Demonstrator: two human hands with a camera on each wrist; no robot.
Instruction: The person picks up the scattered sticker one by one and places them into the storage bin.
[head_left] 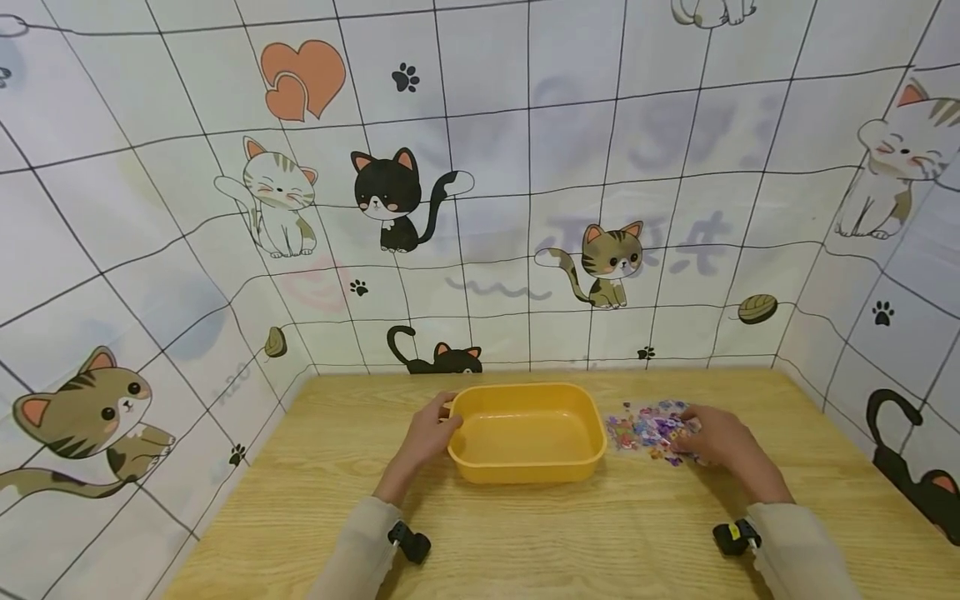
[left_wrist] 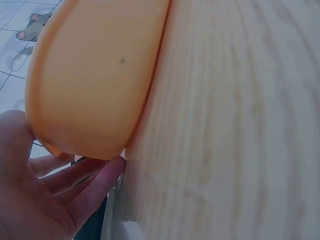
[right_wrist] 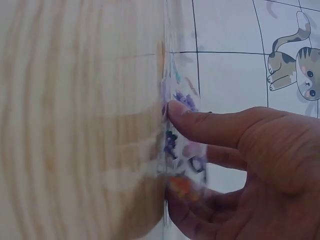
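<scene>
A yellow plastic basin (head_left: 525, 475), rectangular with rounded corners, stands upright on the table, and nothing lies inside it. My left hand (head_left: 430, 432) holds its left end, thumb at the rim. In the left wrist view the left hand's fingers (left_wrist: 95, 192) curl around the basin's end wall (left_wrist: 95, 85). To the right of the basin lie clear plastic stickers (head_left: 645, 429) with small, colourful flower-like prints. My right hand (head_left: 716, 435) grips their right side. The right wrist view shows the thumb and fingers around the clear stickers (right_wrist: 182, 150), low against the tabletop.
The pale wood table (head_left: 540, 542) is enclosed at the back and sides by white gridded sheets (head_left: 495, 208) printed with cats. Black wrist cameras sit on both sleeves. The basin stands between my two hands.
</scene>
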